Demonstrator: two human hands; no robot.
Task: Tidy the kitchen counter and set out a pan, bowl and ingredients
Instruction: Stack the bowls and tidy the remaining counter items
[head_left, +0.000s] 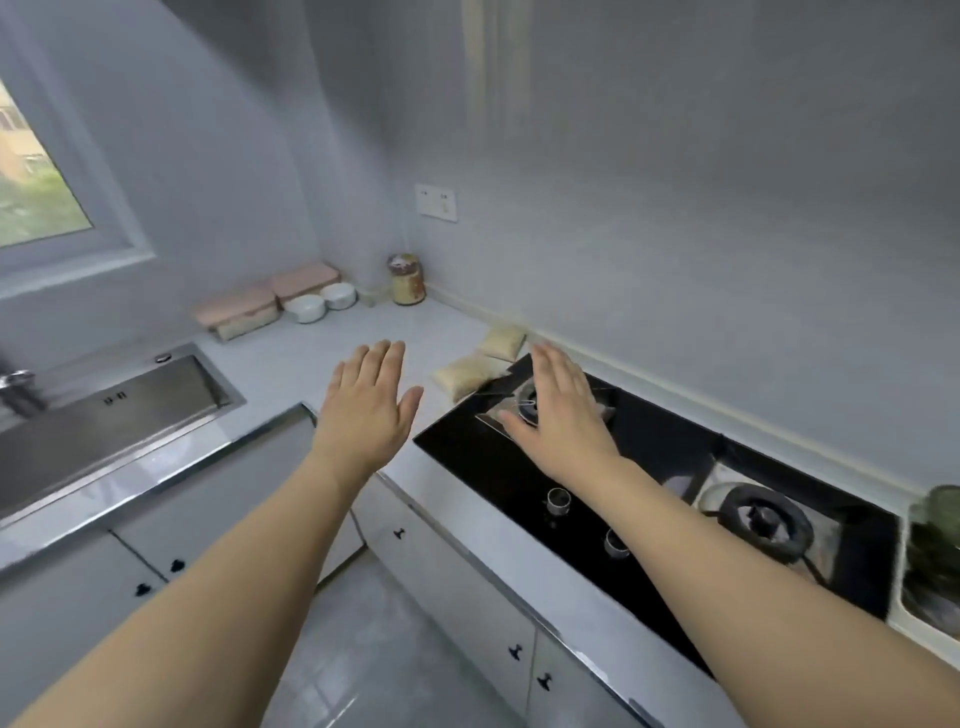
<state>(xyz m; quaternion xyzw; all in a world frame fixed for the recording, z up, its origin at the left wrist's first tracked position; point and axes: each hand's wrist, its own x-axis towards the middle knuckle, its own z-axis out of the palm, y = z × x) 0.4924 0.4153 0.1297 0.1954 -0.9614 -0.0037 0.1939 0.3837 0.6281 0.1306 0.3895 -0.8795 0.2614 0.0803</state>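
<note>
Head camera view: both hands reach out flat with fingers straight, holding nothing. Left hand (366, 410) hovers over the pale surface (322, 358); right hand (558, 413) over the black stove (654, 467). Two ingredient packets (467, 376) lie between them near the wall; two white bowls (319, 304) sit far back.

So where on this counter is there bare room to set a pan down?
Bare counter lies between the sink, the back-corner containers and the two pouches. The back corner is crowded: pink-lidded boxes, white bowls, a jar. Both hands hover open.
</note>
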